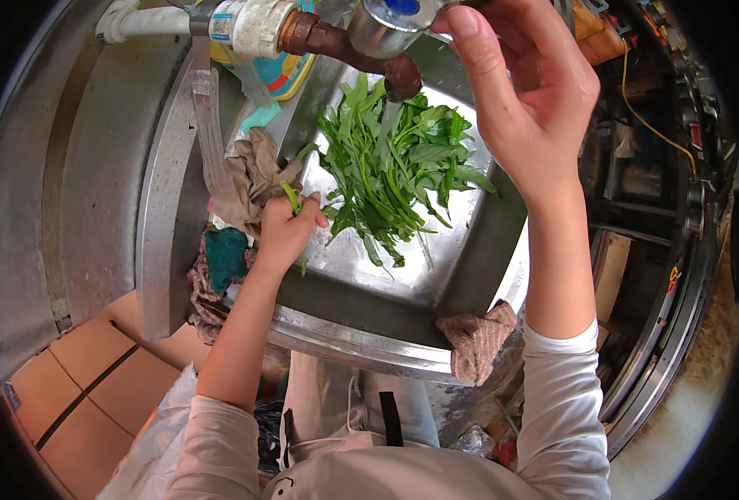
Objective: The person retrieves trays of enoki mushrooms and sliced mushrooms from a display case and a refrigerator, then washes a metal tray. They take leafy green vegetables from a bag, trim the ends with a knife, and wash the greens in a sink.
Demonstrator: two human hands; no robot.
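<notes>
My left hand (287,228) is closed around a green vegetable stem (291,196) at the left side of the metal sink (369,319). A heap of leafy greens (394,169), with long stems and narrow leaves, lies on the sink's bottom. Over the far right of the sink, my right hand (526,94) has its thumb and fingers at the lever of a chrome tap (391,28) with a blue cap. Part of that grip falls at the picture's top edge. From the brown spout (402,78), a clear stream of water runs down onto the greens.
A tan cloth (260,172) and a green scouring pad (224,259) lie on the left ledge. Another brown cloth (479,340) hangs over the near right corner. White pipe (157,22) feeds the tap. Cardboard boxes (88,381) stand at lower left, a cluttered rack (644,181) at right.
</notes>
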